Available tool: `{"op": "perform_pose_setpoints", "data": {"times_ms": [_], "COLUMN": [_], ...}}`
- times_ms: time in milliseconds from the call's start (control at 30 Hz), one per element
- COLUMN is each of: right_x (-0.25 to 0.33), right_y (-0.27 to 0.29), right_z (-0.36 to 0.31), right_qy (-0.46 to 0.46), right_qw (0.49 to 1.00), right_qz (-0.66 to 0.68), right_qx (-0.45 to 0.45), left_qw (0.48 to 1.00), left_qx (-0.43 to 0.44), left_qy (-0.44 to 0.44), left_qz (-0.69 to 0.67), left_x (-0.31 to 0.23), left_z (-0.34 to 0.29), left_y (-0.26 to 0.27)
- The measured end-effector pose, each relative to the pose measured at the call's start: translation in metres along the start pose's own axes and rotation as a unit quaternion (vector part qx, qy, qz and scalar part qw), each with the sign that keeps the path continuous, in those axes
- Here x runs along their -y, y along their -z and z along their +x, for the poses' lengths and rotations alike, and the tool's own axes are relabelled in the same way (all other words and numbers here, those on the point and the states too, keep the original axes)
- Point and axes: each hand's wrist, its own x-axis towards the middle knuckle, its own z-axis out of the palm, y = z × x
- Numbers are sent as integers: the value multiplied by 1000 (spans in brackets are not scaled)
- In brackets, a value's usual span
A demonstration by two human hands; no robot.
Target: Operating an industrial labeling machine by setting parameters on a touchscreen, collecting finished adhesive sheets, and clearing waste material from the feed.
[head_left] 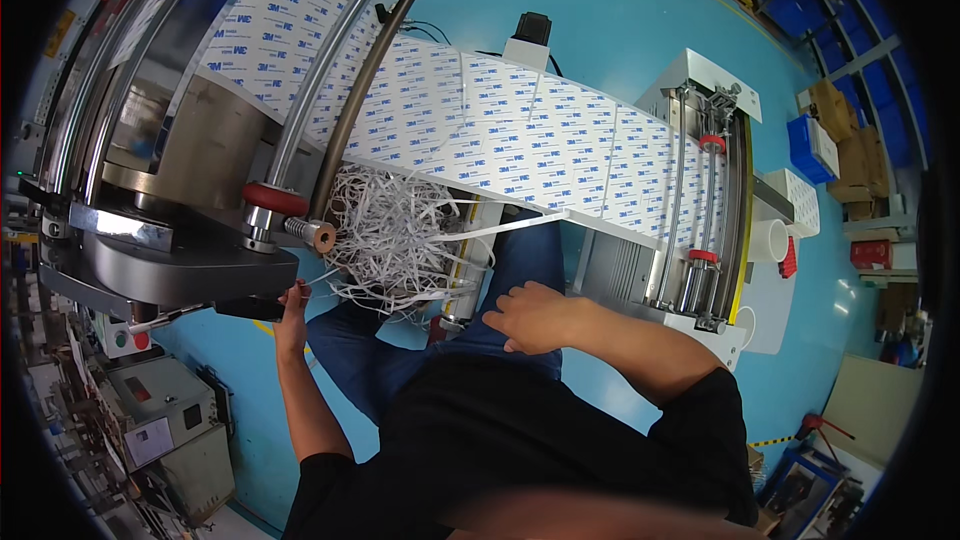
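Observation:
A wide white sheet (pixel 490 125) with blue printing runs through a roller machine, from the large roll side on the left to the roller stand (pixel 700 210) on the right. My left hand (pixel 291 322) is raised at the lower edge of the grey machine head (pixel 190 265). Its fingers are closed together there, and whatever they grip is hidden. Over my thigh hangs my right hand (pixel 535 318), back up, fingers loosely bent and apart, with nothing visible in it. A tangled heap of white waste strips (pixel 390 235) lies between the hands, below the sheet. One trim strip (pixel 505 226) stretches from the sheet's near edge toward the heap.
Steel rollers (pixel 335 80) with red collars stand at the left. A grey control cabinet (pixel 170 410) is at the lower left. On the right are a white paper roll (pixel 768 240), a blue bin (pixel 812 148) and cardboard boxes (pixel 855 150) by shelving.

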Motion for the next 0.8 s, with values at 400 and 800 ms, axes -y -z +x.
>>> {"op": "perform_pose_setpoints", "data": {"times_ms": [400, 800], "right_x": [5, -1], "right_y": [-2, -1], "right_z": [-2, -7], "right_qy": [-3, -12], "right_qw": [1000, 1000], "right_qz": [4, 6], "right_qx": [6, 14], "left_qw": [997, 973], "left_qx": [-54, -115], "left_qy": [-16, -83], "left_qz": [-46, 183], "left_x": [-5, 48], "left_z": [-14, 3], "left_y": [-7, 87]}}
